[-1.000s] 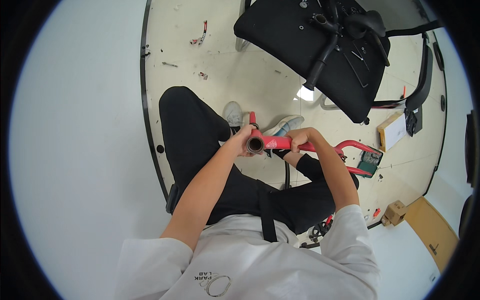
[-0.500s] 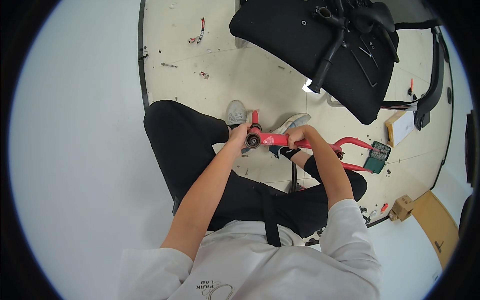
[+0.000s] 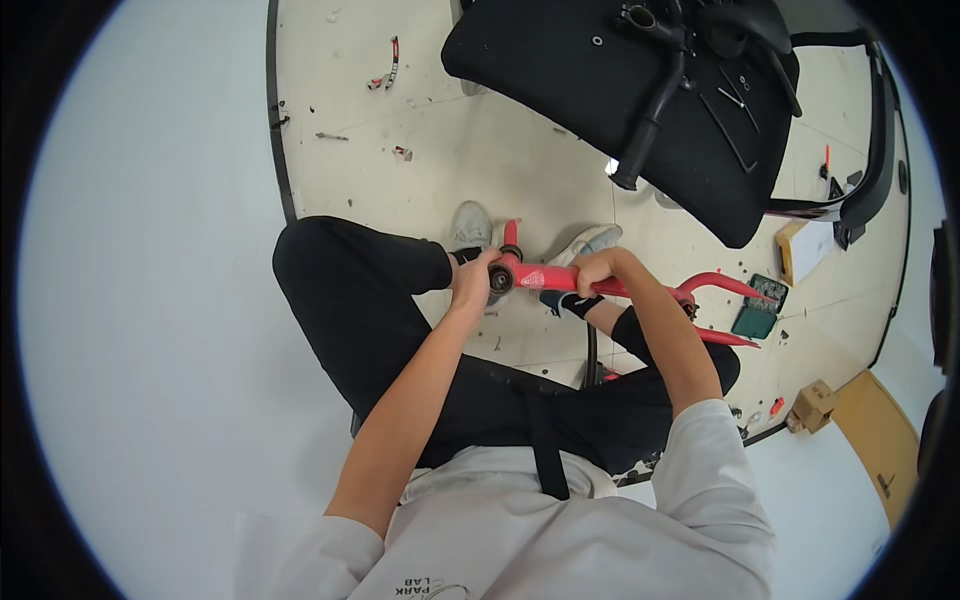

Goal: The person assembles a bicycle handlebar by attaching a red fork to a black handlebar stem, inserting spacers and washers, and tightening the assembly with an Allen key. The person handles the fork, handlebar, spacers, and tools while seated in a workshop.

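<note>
A red bicycle frame (image 3: 545,277) lies crosswise between my knees, its forked end (image 3: 725,285) pointing right. My left hand (image 3: 472,282) is closed around the frame's left end, beside a round dark bearing cup (image 3: 501,280); some of its fingertips are hidden behind the metal. Farther right, my right hand (image 3: 597,268) wraps over the main tube, fingers closed. A short red tube (image 3: 512,232) sticks out on the far side of the left end.
Ahead stands a black chair seat (image 3: 560,70) carrying dark bike parts (image 3: 650,130), an Allen key (image 3: 730,135) and small rings. An opened green case (image 3: 757,318) lies by the fork tips. Scraps dot the floor, and a cardboard box (image 3: 814,405) sits at the right.
The view has shifted slightly. The frame's forked end has moved a little to the right in the picture and overlaps the green case more. Both hands keep their hold.
</note>
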`<move>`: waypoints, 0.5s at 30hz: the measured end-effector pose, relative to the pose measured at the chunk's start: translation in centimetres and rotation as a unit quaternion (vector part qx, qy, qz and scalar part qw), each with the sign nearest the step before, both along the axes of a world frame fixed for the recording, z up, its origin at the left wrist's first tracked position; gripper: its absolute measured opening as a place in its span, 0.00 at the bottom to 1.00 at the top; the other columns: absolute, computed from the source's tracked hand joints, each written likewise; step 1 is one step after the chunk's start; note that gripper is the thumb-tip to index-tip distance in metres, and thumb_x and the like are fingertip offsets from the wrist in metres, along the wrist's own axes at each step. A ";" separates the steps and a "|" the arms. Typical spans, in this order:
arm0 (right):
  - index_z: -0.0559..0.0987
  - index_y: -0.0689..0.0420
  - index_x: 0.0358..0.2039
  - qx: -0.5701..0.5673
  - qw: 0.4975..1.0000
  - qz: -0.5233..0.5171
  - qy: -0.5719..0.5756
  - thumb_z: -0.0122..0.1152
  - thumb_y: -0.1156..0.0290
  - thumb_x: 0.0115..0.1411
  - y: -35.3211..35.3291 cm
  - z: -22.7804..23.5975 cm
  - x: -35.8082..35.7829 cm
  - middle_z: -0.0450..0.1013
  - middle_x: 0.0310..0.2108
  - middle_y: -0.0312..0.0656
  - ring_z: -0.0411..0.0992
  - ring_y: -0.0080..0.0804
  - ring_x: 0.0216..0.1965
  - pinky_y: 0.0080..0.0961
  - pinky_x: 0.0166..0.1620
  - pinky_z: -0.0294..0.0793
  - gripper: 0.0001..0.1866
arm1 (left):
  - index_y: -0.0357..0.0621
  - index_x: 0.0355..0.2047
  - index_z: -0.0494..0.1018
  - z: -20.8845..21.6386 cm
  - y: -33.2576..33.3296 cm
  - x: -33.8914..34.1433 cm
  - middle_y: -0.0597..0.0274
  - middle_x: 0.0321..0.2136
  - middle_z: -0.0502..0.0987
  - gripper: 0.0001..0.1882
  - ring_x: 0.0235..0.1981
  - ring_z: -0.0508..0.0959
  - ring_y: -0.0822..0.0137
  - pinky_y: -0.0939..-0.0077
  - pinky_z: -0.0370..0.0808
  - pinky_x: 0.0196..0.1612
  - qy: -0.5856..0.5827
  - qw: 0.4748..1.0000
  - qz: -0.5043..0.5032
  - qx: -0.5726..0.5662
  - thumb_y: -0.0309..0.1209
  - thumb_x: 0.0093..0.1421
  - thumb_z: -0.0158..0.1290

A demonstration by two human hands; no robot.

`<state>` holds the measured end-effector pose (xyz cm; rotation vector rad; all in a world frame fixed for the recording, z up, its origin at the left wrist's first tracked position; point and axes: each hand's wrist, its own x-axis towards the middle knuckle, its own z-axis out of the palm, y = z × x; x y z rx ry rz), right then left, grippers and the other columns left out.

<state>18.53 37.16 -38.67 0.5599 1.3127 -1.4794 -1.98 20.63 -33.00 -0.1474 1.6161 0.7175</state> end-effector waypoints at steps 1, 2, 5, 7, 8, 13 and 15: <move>0.79 0.62 0.29 -0.001 1.000 0.004 -0.001 0.61 0.73 0.30 0.3 0.5 -0.3 0.75 0.22 0.43 0.73 0.37 0.25 0.31 0.31 0.69 0.19 | 0.36 0.51 0.74 0.3 -0.4 0.1 0.58 0.46 0.77 0.26 0.46 0.76 0.69 0.74 0.70 0.50 0.007 1.000 0.008 0.011 0.46 0.64 0.47; 0.80 0.62 0.29 -0.002 1.000 0.008 -0.002 0.62 0.73 0.30 0.4 0.9 -0.6 0.75 0.22 0.43 0.73 0.38 0.25 0.32 0.31 0.69 0.19 | 0.37 0.52 0.73 0.5 -0.8 0.2 0.59 0.46 0.77 0.26 0.45 0.77 0.70 0.75 0.71 0.49 0.014 1.000 0.016 0.023 0.46 0.65 0.46; 0.80 0.62 0.35 0.052 0.997 0.045 0.022 0.61 0.73 0.30 -0.2 0.4 -0.5 0.76 0.26 0.45 0.73 0.38 0.27 0.30 0.33 0.70 0.24 | 0.38 0.49 0.77 0.5 -2.3 1.2 0.58 0.41 0.80 0.24 0.41 0.78 0.69 0.76 0.71 0.46 0.055 0.997 0.002 0.055 0.46 0.66 0.46; 0.79 0.62 0.38 0.058 0.996 0.057 0.034 0.62 0.74 0.30 -0.5 -0.2 -0.3 0.77 0.27 0.45 0.74 0.38 0.28 0.29 0.34 0.71 0.27 | 0.39 0.48 0.78 1.4 -2.9 1.8 0.57 0.38 0.82 0.23 0.39 0.79 0.70 0.77 0.72 0.43 0.057 0.997 -0.003 0.060 0.45 0.66 0.47; 0.79 0.62 0.40 0.056 0.996 0.059 0.037 0.62 0.74 0.30 -0.6 -0.5 -0.2 0.77 0.28 0.45 0.74 0.38 0.28 0.29 0.34 0.71 0.28 | 0.38 0.48 0.78 1.6 -2.9 2.0 0.57 0.37 0.82 0.23 0.38 0.79 0.70 0.76 0.72 0.43 0.084 0.993 -0.028 0.073 0.45 0.66 0.47; 0.80 0.59 0.35 0.040 0.998 0.038 0.024 0.62 0.73 0.29 -0.7 -1.7 -0.1 0.77 0.31 0.45 0.74 0.40 0.33 0.33 0.37 0.71 0.25 | 0.36 0.48 0.77 2.3 -2.9 2.1 0.55 0.35 0.82 0.24 0.36 0.79 0.70 0.73 0.73 0.42 0.166 0.974 -0.102 0.112 0.46 0.66 0.47; 0.80 0.59 0.37 0.017 0.999 0.026 0.022 0.61 0.74 0.30 -0.9 -2.1 -0.1 0.77 0.31 0.45 0.74 0.40 0.33 0.34 0.38 0.71 0.26 | 0.35 0.47 0.76 2.6 -2.4 1.8 0.53 0.34 0.81 0.25 0.37 0.79 0.69 0.73 0.73 0.43 0.169 0.971 -0.123 0.117 0.46 0.66 0.47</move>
